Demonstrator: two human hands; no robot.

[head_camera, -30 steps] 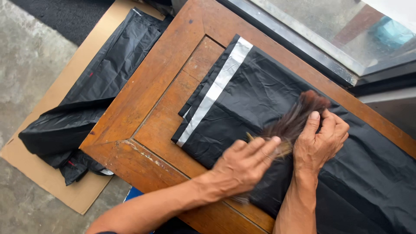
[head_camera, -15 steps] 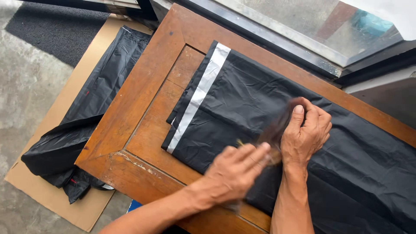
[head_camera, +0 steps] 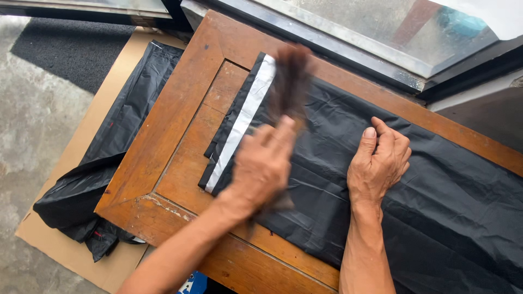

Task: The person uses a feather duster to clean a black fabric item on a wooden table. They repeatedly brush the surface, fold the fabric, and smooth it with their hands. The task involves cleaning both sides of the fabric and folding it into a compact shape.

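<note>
Left hand grasps a brush, bristles pointing away along its long axis. Right hand, loosely curled and holding nothing, presses the black bag lying diagonally on the counter

Even daylight, with motion blur at one hand

Soft, diffuse light falls from above, bright without harsh shadows; the black plastic sheet shows a faint sheen along its creases. The left hand and the dark brush are smeared by motion. The right hand and wooden tabletop stay sharp. Pale glare washes the glass pane.
</note>
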